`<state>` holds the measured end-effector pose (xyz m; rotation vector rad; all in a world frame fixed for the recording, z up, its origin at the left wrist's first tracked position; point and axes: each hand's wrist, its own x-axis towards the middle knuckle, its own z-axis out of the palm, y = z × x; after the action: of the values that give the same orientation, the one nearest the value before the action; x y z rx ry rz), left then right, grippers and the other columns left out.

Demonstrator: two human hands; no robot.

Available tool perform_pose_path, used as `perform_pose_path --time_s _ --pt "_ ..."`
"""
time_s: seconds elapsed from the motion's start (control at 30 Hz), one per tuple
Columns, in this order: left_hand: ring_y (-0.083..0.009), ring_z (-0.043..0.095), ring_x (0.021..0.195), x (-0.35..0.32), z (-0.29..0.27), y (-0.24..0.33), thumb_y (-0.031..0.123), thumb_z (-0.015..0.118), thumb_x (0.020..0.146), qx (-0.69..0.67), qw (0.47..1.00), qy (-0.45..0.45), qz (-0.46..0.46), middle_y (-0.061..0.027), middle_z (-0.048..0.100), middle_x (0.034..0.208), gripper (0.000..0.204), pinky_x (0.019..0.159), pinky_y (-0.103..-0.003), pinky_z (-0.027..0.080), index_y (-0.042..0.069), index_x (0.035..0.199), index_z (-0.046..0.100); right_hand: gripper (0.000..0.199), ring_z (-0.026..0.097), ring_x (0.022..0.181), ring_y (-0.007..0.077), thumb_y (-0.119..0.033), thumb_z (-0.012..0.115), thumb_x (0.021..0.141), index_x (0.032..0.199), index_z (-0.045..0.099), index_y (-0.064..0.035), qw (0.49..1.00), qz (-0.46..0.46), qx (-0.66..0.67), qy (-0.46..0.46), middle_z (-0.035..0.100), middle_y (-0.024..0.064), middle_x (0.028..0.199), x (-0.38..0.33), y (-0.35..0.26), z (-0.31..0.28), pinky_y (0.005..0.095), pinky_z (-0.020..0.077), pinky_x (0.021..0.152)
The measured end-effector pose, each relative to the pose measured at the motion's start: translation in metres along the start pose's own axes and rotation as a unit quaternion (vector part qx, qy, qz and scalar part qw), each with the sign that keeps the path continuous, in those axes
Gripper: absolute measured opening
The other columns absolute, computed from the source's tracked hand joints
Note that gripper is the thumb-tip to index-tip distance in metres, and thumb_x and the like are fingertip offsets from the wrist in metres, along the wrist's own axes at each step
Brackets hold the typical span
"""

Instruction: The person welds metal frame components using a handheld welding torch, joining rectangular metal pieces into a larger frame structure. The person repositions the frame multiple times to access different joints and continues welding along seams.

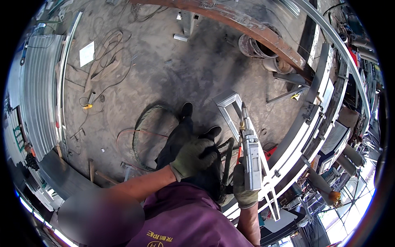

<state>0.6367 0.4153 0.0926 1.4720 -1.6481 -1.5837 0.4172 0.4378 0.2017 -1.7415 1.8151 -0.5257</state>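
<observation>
My right hand (pixel 245 187), in a dark green work glove, is closed around a silver welding gun (pixel 253 160) with a brass-coloured collar and a dark pointed tip aimed away from me. A dark cable and an orange-red hose run beside the gun. Just left of and beyond it stands a grey metal frame (pixel 226 99) of square tube; its white struts pass behind the gun. My left hand (pixel 194 159), gloved the same way, hovers over my thigh, thumb and fingers apart and slightly bent, with nothing visible in it.
Along my right runs a long white beam (pixel 296 156) with clamps. A rusty curved beam (pixel 247 24) crosses the far side, near dirty buckets (pixel 253 47). Corrugated metal sheets (pixel 41 78) lie at left. Loose cables (pixel 109 53) and a green hose (pixel 135 127) trail over the floor.
</observation>
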Motion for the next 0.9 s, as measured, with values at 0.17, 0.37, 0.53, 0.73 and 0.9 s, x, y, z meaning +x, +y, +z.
perform_pose_path --time_s 0.17,0.37,0.53,0.73,0.9 --pt "-0.0266 0.074 0.108 -0.006 0.026 0.015 0.024 0.084 0.101 -0.250 0.954 -0.162 -0.036 -0.0105 0.076 0.118 0.044 0.101 -0.040 0.057 0.003 0.136 0.071 0.021 0.073 0.087 0.0315 -0.010 0.071 0.107 0.126 0.074 -0.0024 0.979 0.176 0.097 -0.019 0.075 0.0121 0.101 -0.027 0.023 0.005 0.0430 0.0596 0.080" --pt "-0.0106 0.062 0.108 -0.009 0.032 0.055 0.025 0.086 0.104 -0.504 0.749 -0.385 -0.193 -0.0015 0.068 0.121 0.060 0.094 -0.031 0.056 0.003 0.152 0.057 0.033 0.065 0.086 0.0148 -0.026 0.067 0.115 0.135 0.067 0.0002 0.944 0.243 0.218 0.032 0.068 0.0053 0.103 -0.006 -0.006 -0.005 0.0323 0.0544 0.072" --pt "-0.0090 0.060 0.108 -0.015 0.056 0.047 0.026 0.091 0.099 -0.423 0.825 -0.351 -0.132 -0.0032 0.068 0.119 0.070 0.094 -0.030 0.055 -0.001 0.152 0.054 0.041 0.067 0.086 0.0128 -0.034 0.066 0.115 0.135 0.068 0.0017 0.930 0.273 0.239 0.052 0.071 0.0056 0.104 0.009 -0.021 -0.003 0.0306 0.0562 0.074" --pt "-0.0145 0.065 0.119 -0.023 0.064 0.037 0.033 0.094 0.095 -0.399 0.864 -0.288 -0.105 -0.0097 0.071 0.131 0.078 0.103 -0.034 0.056 -0.001 0.152 0.054 0.046 0.067 0.090 0.0132 -0.039 0.069 0.114 0.135 0.068 0.0014 0.954 0.237 0.182 0.028 0.071 0.0057 0.105 0.019 -0.029 0.004 0.0314 0.0568 0.078" --pt "-0.0180 0.065 0.131 -0.011 0.034 0.058 0.018 0.093 0.093 -0.420 0.876 -0.217 -0.091 -0.0123 0.071 0.138 0.076 0.110 -0.038 0.055 0.002 0.155 0.051 0.039 0.066 0.087 0.0128 -0.027 0.069 0.112 0.141 0.063 -0.0012 0.940 0.235 0.246 -0.030 0.069 0.0012 0.105 -0.002 -0.006 0.014 0.0279 0.0567 0.072"
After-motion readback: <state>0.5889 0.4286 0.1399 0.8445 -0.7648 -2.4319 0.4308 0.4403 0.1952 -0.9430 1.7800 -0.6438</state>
